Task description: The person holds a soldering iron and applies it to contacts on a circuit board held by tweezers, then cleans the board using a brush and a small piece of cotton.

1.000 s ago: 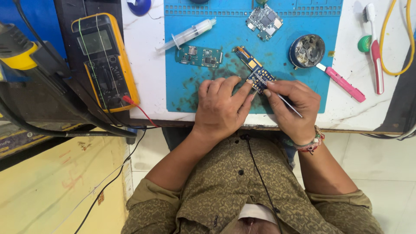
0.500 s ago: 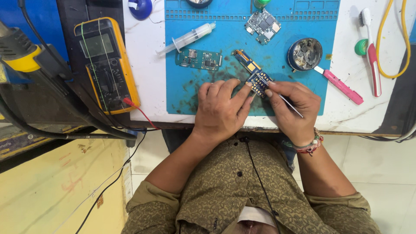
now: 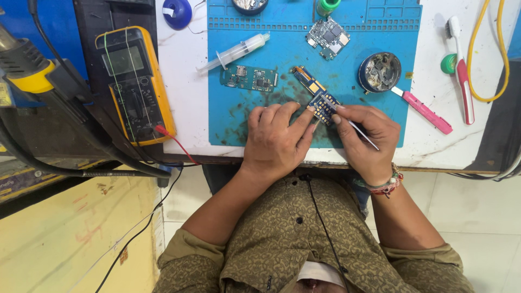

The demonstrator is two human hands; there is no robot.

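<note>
A small blue circuit board (image 3: pixel 321 107) with gold pads lies on the blue work mat (image 3: pixel 293 49). My left hand (image 3: pixel 277 138) rests flat on the mat and pins the board's near edge with its fingertips. My right hand (image 3: pixel 363 138) grips thin metal tweezers (image 3: pixel 353 126), their tip touching the board's top. A narrow blue and gold strip (image 3: pixel 306 80) runs from the board toward the mat's middle.
A green circuit board (image 3: pixel 249 78), a syringe (image 3: pixel 236 52), a grey square board (image 3: pixel 327 37) and a round tin (image 3: pixel 380 71) lie on the mat. A yellow multimeter (image 3: pixel 135 84) with a red probe lead sits left. A pink knife (image 3: pixel 423 111) and toothbrush (image 3: pixel 461 70) lie right.
The hands have stayed on the small board, with the tweezers' tip shifting slightly on it. The camera view has drifted a little.
</note>
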